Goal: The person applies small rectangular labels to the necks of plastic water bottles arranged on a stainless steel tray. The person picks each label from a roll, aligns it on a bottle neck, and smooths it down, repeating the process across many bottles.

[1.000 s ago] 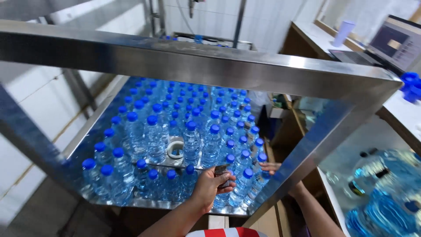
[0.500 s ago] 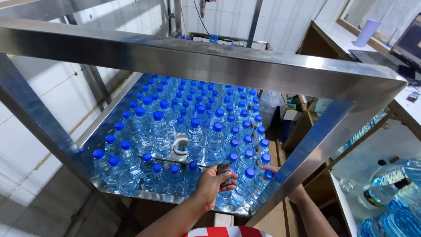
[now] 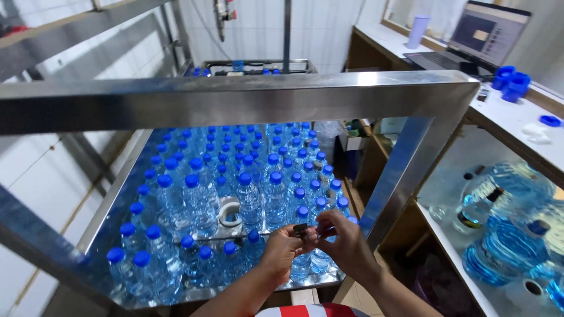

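Note:
My left hand [image 3: 284, 249] and my right hand [image 3: 346, 239] meet over the near right corner of a steel tray [image 3: 111, 196]. Together they pinch a small dark object [image 3: 301, 229] between their fingertips; what it is cannot be made out. Beneath them stand several clear water bottles with blue caps [image 3: 247, 194], packed close across the tray. A white roll of tape [image 3: 228, 211] lies among the bottles just left of my hands.
A wide steel frame bar [image 3: 235, 100] crosses the view above the tray, with a slanted post [image 3: 405, 170] at the right. Large blue water jugs [image 3: 505, 235] sit under a counter at right. A laptop [image 3: 470, 35] and loose blue caps [image 3: 510, 82] lie on the counter.
My right hand has come up from the tray's right edge to join the left hand on the small dark object. The camera has tilted and moved closer.

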